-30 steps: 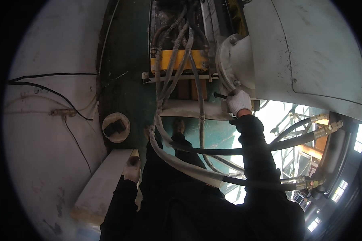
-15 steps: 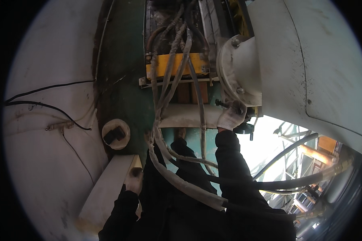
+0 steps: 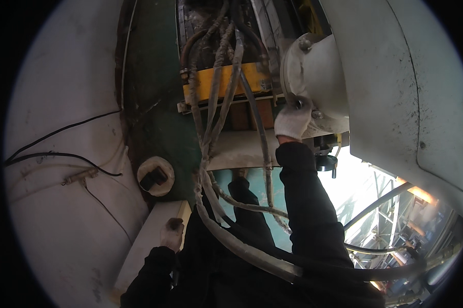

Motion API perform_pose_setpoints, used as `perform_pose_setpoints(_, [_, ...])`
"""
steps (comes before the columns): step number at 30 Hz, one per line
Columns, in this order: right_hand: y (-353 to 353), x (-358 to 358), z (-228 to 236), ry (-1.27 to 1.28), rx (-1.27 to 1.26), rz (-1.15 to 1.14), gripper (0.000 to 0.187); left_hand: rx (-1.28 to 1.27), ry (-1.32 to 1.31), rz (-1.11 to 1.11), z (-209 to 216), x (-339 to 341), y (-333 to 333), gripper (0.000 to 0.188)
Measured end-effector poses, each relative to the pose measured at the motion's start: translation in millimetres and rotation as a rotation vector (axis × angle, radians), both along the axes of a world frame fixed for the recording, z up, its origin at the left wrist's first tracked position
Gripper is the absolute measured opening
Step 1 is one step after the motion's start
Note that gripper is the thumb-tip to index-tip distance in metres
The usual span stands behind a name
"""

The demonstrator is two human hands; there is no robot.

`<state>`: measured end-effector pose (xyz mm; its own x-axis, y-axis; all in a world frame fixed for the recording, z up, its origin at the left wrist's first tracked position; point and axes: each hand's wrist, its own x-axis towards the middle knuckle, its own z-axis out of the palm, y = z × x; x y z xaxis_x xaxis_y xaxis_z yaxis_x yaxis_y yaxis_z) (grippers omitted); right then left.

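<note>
My right hand [image 3: 293, 120], in a pale glove with dark-stained fingertips, is raised to the rim of a large white round flange [image 3: 292, 69]. Its fingers are curled close to a bolt head [image 3: 316, 114] on that flange; what they hold, if anything, is hidden. Low on the left, my left hand [image 3: 171, 236], in a similar glove, is curled above a pale box-shaped beam [image 3: 148, 244]. Nothing in its grip can be made out. Below the flange hangs a black round handwheel [image 3: 325, 162] with a small grip, apart from my right hand.
Several dusty sleeved hoses [image 3: 224, 97] run down from a yellow-fronted machine part [image 3: 206, 84] across my front. A white pipe [image 3: 239, 149] crosses ahead of my legs. Left stand a white wall with black cables [image 3: 62, 123] and a round post [image 3: 157, 177]. At right are a large white casing [image 3: 390, 77] and a bright opening.
My right hand has moved up from beside the pipe to the flange rim; the dark bolt-like piece at it no longer shows clearly. My left hand stays low. The view has shifted slightly.
</note>
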<state>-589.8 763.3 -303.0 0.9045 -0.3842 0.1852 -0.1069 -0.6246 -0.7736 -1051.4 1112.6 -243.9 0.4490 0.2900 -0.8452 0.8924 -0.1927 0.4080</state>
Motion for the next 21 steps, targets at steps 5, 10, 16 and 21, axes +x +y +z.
perform_pose_setpoints(5, [29, 65, -7, 0.546, -0.368, 0.107, 0.03, 0.014, -0.033, -0.014, -5, 12, -7, 0.022])
perform_pose_setpoints(10, [50, 102, -48, 0.671, -0.381, 0.213, 0.033, 0.123, -0.12, -0.169, -23, -7, -29, 0.024])
perform_pose_setpoints(16, [36, 94, -42, 0.778, -0.372, 0.462, 0.039, -0.002, -0.012, 0.078, -11, -29, -71, 0.028])
perform_pose_setpoints(21, [11, 54, 18, 0.731, -0.604, 0.716, 0.043, -0.018, -0.005, 0.099, 4, -46, -97, 0.026])
